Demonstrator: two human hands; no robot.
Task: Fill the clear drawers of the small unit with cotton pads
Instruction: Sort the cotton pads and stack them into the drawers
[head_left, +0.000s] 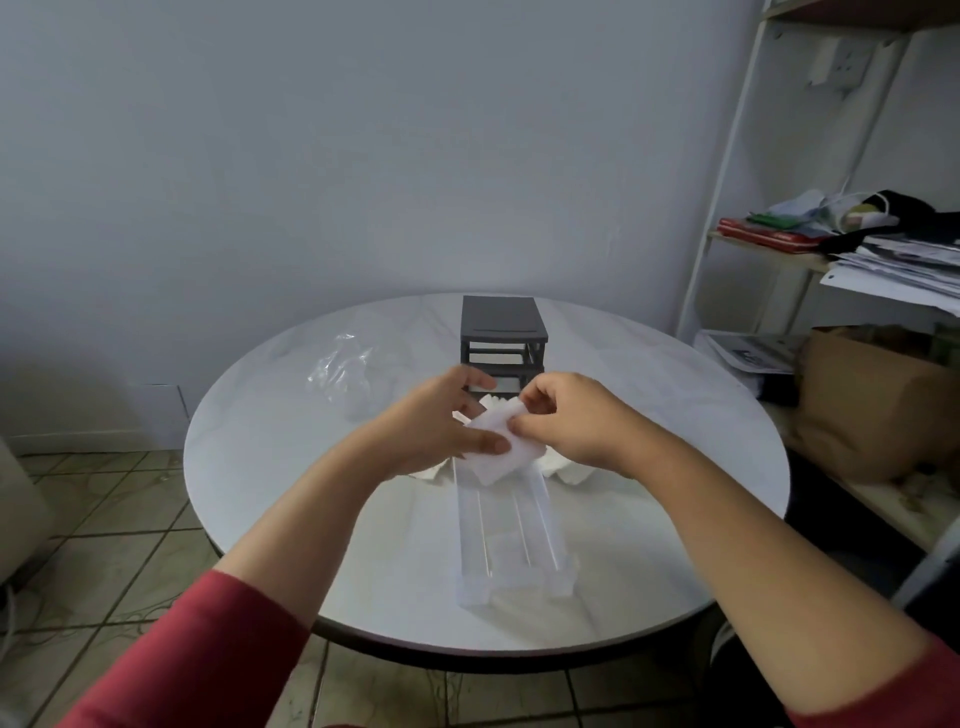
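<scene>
Far left, a crumpled clear bag (340, 371) lies on the round white surface (291, 467), out of play. Moving in, the left hand (441, 421) has its fingers curled round the left side of a white stack of cotton pads (501, 452), thumb pressed on the near corner. The stack sits tilted between both hands, just above the far end of the clear drawers (506, 540), which lie out on the surface and run back toward the person. Behind them stands the dark unit (503, 332), its slots looking open.

On the right side of the stack, the right hand (576, 421) pinches the upper edge between thumb and forefinger. Just beyond, loose pads (569, 467) are heaped beside the drawers.

This looks like squaring up a handful before loading. The thing to get right, I'd say, is levelling that tilt and lining the stack up with the drawer's long walls. Then it can go down flat, both grips firm until it touches the bottom, so the top pads don't fan out. Those drawers look light, so one may skid unless a hand steadies it.
</scene>
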